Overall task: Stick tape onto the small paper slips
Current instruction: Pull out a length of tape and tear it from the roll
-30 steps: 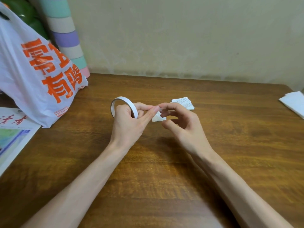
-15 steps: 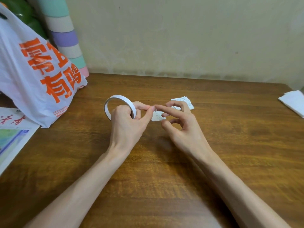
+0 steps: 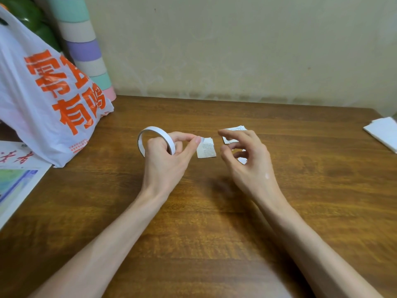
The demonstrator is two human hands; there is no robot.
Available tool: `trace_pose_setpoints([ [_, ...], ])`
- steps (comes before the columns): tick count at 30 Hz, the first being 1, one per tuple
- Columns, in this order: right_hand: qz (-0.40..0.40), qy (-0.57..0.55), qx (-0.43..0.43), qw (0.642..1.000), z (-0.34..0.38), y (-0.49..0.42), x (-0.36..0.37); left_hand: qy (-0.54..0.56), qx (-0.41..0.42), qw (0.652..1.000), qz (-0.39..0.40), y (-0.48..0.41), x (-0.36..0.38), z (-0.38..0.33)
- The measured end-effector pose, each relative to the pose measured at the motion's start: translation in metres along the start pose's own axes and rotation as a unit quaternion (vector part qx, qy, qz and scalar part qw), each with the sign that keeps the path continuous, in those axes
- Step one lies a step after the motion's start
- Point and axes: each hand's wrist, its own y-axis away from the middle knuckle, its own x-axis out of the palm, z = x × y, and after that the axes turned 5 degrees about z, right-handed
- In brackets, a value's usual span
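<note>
1. Tape roll (image 3: 155, 134): narrow white ring held on edge above the table (image 3: 214, 222), with its opening facing left.
2. Left hand (image 3: 165, 162) grips the roll. Its thumb and index finger pinch the loose tape end (image 3: 199, 139), which points right.
3. Paper slip (image 3: 206, 148): flat on the table, print up, slightly longer front-to-back, just right of the left fingertips.
4. Slip stack (image 3: 236, 129): behind the right fingertips, partly hidden.
5. Right hand (image 3: 249, 160): hovering, fingers loosely curled, thumb and index apart, gripping nothing visible.
6. Plastic bag (image 3: 43, 104): far left, orange print, contents hidden.
</note>
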Motion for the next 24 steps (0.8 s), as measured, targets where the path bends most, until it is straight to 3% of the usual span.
trace_pose_setpoints([
  [5,-0.034,-0.011,0.017,0.999,-0.001,-0.001,-0.002,-0.001,-0.013,1.000,0.005,0.000,-0.002,0.002],
  [14,0.013,-0.022,0.007,1.000,0.003,0.004,-0.002,0.053,0.011,0.993,0.103,0.010,0.002,-0.002],
  [24,-0.014,-0.004,-0.019,1.000,0.010,0.006,-0.002,0.041,0.038,0.991,0.122,0.013,0.001,-0.004],
])
